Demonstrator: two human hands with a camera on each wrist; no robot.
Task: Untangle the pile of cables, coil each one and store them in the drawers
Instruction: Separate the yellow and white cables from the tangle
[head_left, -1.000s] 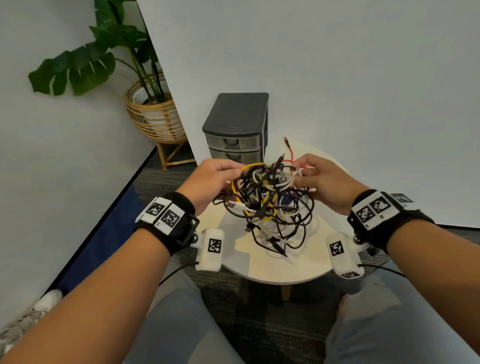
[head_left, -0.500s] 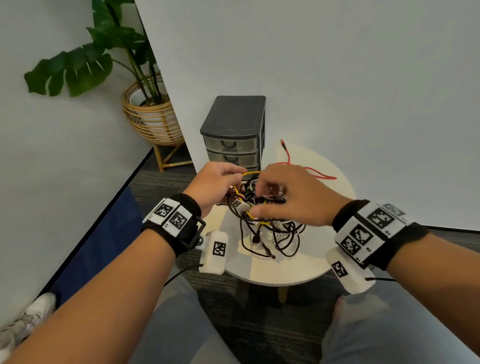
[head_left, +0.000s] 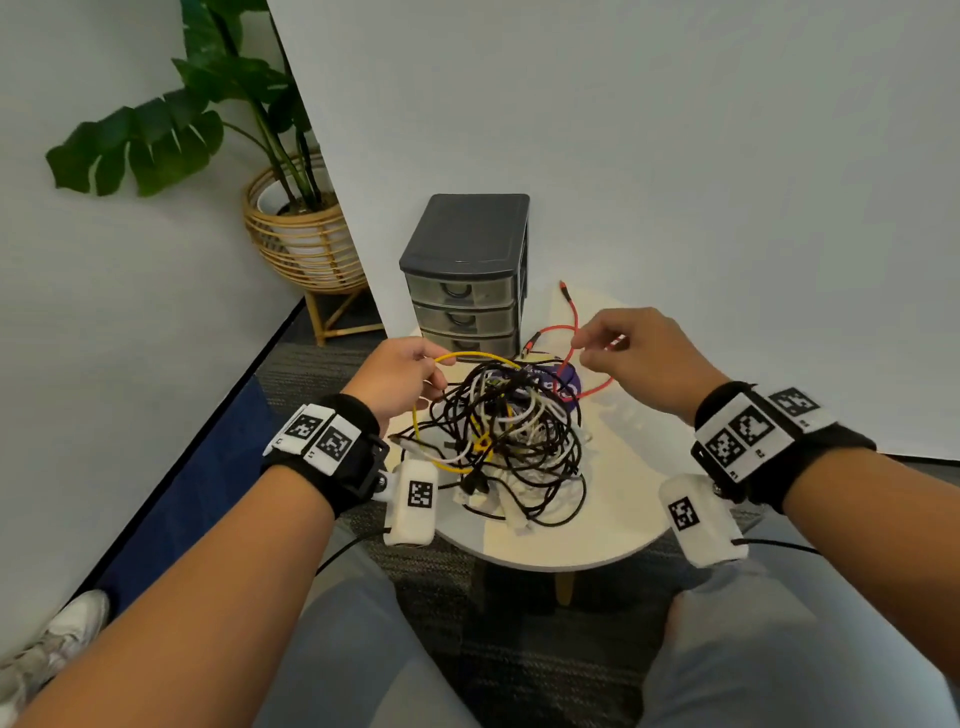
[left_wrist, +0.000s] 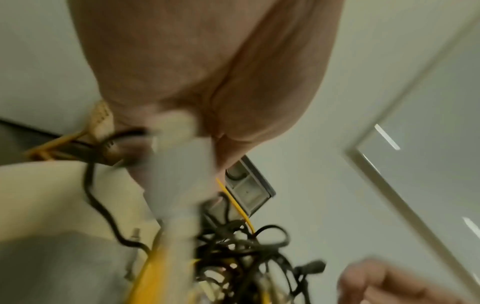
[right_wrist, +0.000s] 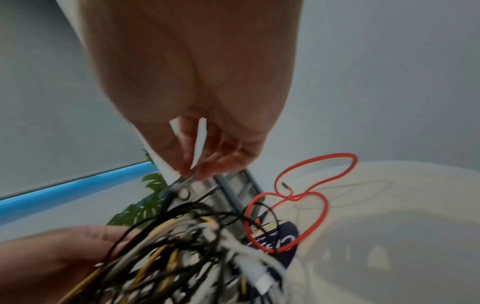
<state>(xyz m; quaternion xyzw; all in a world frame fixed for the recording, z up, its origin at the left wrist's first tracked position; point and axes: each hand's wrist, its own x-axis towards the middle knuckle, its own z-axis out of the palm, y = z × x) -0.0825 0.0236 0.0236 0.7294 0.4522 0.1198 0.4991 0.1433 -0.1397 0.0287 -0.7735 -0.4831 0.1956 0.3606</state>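
At the far left, a leafy plant (head_left: 156, 130) stands in a wicker basket (head_left: 304, 244) on the floor, behind the white partition. Next comes the left hand (head_left: 400, 376), raised over the left edge of the round table (head_left: 597, 540); its thumb and fingers are closed in a pinch on the yellow cable (head_left: 470, 356), which arches from the fingers into the pile of cables (head_left: 509, 441). This pile, black, white and yellow strands all knotted together, lies in the middle of the table. Behind it, against the wall, stands the dark drawer unit (head_left: 467, 275) with three drawers, all closed. To the right, the red cable (head_left: 571, 332) lies in loops on the table near the drawers. The right hand (head_left: 639, 358) hovers over it with curled fingers; in the right wrist view it pinches a thin white strand (right_wrist: 200, 142).
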